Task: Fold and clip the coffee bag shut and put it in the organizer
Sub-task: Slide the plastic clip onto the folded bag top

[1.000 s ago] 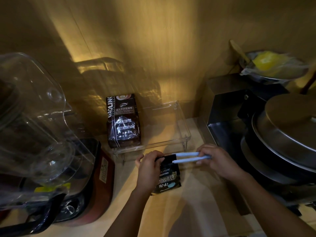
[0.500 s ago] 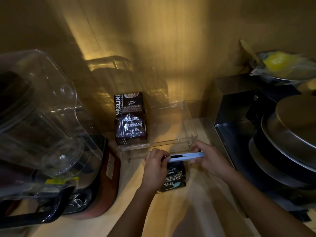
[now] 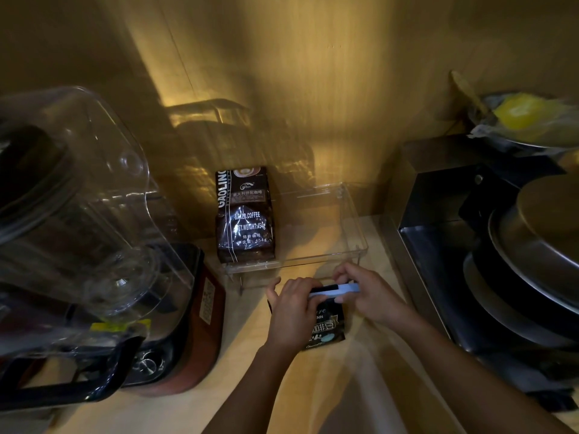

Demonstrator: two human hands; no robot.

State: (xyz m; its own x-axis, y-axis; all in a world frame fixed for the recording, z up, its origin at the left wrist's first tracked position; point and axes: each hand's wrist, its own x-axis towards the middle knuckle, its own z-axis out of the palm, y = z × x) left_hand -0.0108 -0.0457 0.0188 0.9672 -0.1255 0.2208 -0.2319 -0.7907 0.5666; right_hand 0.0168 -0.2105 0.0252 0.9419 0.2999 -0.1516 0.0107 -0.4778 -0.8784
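Coffee bag [image 3: 326,328]: small, dark, glossy foil with pale print; flat on countertop [image 3: 244,364], lower centre of frame, just in front of organizer; top edge folded over under clip.
Clip [image 3: 336,290]: long, pale blue, rigid plastic bar; laid across folded top, likely being pressed shut.
Left hand [image 3: 293,311]: curled over bag's top left, pinning fold and clip end.
Right hand [image 3: 368,292]: fingers pinching clip's right end.
Organizer [image 3: 354,233]: clear hard plastic tray, centre of frame; right part free, probably for this bag.
Second bag [image 3: 244,214]: bigger, brown, crinkly; upright in organizer's left part.
Blender [image 3: 78,220]: clear jug, left of frame.
Pans [image 3: 532,255]: stacked metal, right edge.
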